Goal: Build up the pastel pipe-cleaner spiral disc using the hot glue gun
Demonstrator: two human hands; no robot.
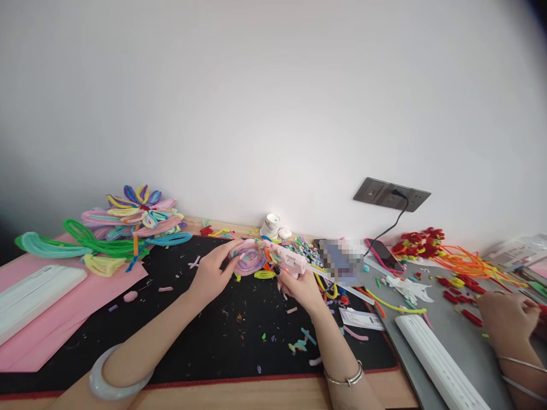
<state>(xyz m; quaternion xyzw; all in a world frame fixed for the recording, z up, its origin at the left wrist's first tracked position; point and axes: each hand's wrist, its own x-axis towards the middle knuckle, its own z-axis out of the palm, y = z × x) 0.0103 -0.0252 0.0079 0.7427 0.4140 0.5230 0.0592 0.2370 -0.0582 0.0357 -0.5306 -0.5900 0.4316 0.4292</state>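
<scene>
Near the back middle of the black mat, my left hand (pixel 214 267) holds a coiled pink and purple pipe-cleaner piece (pixel 248 259) by its left side. My right hand (pixel 299 285) is wrapped round the handle of a pale pink glue gun (pixel 291 261), whose front end points left at the coil's upper right edge. Whether the tip touches the coil is too small to tell. A yellow pipe-cleaner loop (pixel 265 275) lies just below, between the hands.
Pipe-cleaner flowers (pixel 143 213) and a white box (pixel 40 296) are at the left. A white cup (pixel 272 225) stands by the wall. Coloured scraps litter the black mat (pixel 192 341). Another person's hands (pixel 508 319) work at the right, beside a white strip (pixel 440 361).
</scene>
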